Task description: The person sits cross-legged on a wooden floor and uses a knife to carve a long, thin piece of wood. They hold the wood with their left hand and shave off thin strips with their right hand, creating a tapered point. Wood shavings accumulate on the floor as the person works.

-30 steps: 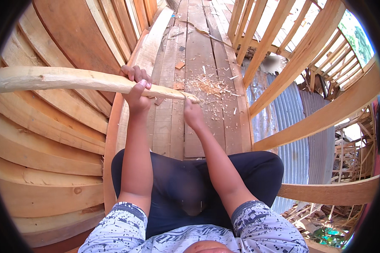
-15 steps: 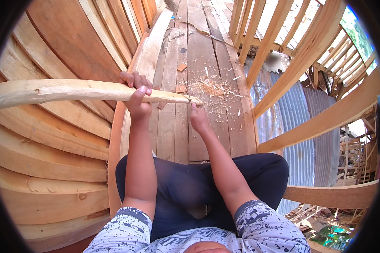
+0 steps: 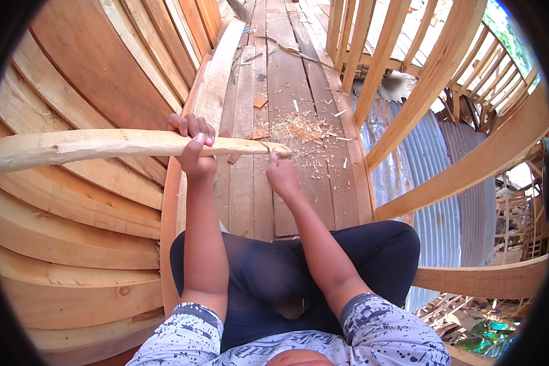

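A long, pale, peeled wooden pole [image 3: 104,145] lies crosswise in front of me, running from the left edge to a narrowed tip over the floorboards. My left hand [image 3: 194,146] is wrapped round it a short way from that tip, thumb on top. At the tip, my right hand [image 3: 282,175] is closed on a knife [image 3: 266,146]; only its thin dark blade shows, set against the wood, and the handle is hidden in my fist. Both forearms reach forward over my crossed legs in dark trousers.
Curled wood shavings [image 3: 305,127] and small orange-brown wood scraps [image 3: 260,102] litter the plank floor [image 3: 244,195]. Curved timber planking [image 3: 91,244] rises on my left. Upright wooden ribs [image 3: 433,73] stand on my right, with corrugated metal sheets [image 3: 427,177] beyond them.
The knife blade has shifted slightly left along the pole's tip, and my right hand with it. The pole's left part sits lower in view. My left hand keeps its hold.
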Demonstrator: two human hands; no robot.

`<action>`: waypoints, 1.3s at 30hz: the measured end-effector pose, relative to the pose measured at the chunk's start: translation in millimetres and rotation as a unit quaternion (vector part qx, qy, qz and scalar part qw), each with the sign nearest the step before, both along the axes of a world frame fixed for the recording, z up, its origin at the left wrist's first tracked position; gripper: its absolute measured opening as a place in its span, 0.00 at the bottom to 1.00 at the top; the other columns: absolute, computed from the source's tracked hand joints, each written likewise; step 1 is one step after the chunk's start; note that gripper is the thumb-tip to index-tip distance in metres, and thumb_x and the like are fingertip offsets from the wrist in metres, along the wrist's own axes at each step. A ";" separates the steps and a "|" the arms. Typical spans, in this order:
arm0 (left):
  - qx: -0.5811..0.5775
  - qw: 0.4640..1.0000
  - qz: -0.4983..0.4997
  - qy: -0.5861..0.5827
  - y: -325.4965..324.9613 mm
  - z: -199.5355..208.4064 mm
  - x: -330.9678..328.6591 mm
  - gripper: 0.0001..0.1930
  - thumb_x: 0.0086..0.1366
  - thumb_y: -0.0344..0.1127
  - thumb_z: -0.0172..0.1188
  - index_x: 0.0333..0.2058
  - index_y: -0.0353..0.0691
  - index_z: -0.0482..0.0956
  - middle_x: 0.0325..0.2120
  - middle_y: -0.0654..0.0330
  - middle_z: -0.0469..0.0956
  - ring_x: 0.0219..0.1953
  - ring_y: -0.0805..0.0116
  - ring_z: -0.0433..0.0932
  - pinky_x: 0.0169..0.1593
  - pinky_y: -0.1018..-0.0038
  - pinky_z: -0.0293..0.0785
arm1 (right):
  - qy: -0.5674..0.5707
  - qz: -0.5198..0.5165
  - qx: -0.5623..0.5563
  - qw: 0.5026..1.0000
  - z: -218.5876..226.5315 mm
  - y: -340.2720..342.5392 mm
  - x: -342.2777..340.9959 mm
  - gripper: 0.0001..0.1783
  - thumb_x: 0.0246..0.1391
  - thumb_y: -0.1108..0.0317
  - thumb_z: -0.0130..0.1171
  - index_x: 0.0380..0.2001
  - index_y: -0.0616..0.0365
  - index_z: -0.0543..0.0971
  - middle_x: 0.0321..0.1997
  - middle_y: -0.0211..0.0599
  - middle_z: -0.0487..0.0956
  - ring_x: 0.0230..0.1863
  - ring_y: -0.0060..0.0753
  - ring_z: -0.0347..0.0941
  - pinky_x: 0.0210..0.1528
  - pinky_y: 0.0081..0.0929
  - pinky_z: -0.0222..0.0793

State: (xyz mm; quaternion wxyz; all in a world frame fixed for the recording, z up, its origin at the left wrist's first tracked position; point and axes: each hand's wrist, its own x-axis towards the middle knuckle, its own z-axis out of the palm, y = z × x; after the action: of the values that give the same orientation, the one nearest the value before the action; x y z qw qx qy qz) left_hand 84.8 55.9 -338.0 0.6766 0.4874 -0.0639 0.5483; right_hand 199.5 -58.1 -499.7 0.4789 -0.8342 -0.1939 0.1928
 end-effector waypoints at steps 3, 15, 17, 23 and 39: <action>-0.003 1.000 0.009 0.004 6.3 -0.8 -7.4 0.17 0.46 0.28 0.56 0.30 0.48 0.56 0.20 0.67 0.57 0.20 0.76 0.60 0.27 0.80 0.65 | -0.040 0.066 0.038 0.996 54.1 2.5 -34.5 0.33 0.69 0.50 0.41 0.20 0.69 0.76 0.21 0.59 0.76 0.25 0.62 0.73 0.32 0.51 0.66; 0.008 1.000 0.013 0.010 4.0 -1.5 -5.8 0.17 0.48 0.29 0.57 0.30 0.49 0.56 0.19 0.67 0.59 0.19 0.76 0.62 0.28 0.79 0.63 | -0.041 0.029 0.034 0.998 30.4 -2.2 -29.9 0.33 0.69 0.51 0.40 0.22 0.71 0.76 0.19 0.59 0.76 0.22 0.59 0.73 0.29 0.50 0.65; 0.003 1.000 0.013 0.008 4.7 -1.1 -5.3 0.17 0.48 0.29 0.57 0.30 0.49 0.56 0.19 0.67 0.59 0.20 0.76 0.62 0.28 0.79 0.63 | -0.099 0.033 0.089 0.991 47.5 1.4 -47.5 0.34 0.69 0.51 0.40 0.22 0.71 0.76 0.20 0.60 0.76 0.23 0.59 0.73 0.29 0.50 0.65; -0.020 1.000 0.000 -0.003 -3.6 3.1 0.7 0.17 0.46 0.26 0.55 0.30 0.48 0.56 0.20 0.67 0.56 0.20 0.76 0.59 0.27 0.80 0.64 | 0.011 0.017 0.002 1.000 2.5 -5.7 5.2 0.33 0.69 0.51 0.38 0.29 0.72 0.80 0.34 0.71 0.79 0.42 0.70 0.77 0.46 0.57 0.70; 0.001 1.000 0.010 -0.014 4.9 -3.1 -1.7 0.16 0.47 0.26 0.55 0.30 0.47 0.56 0.21 0.66 0.56 0.19 0.77 0.57 0.26 0.79 0.63 | -0.003 0.032 -0.101 0.994 15.9 -7.8 -5.6 0.33 0.70 0.53 0.36 0.32 0.73 0.79 0.38 0.70 0.79 0.45 0.68 0.76 0.50 0.54 0.69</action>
State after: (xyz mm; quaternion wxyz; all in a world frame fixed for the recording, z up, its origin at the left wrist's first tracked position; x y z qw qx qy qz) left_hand 83.0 60.8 -341.1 0.6696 0.4812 -0.0688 0.5615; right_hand 193.9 -65.9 -483.8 0.3856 -0.8720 -0.2015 0.2244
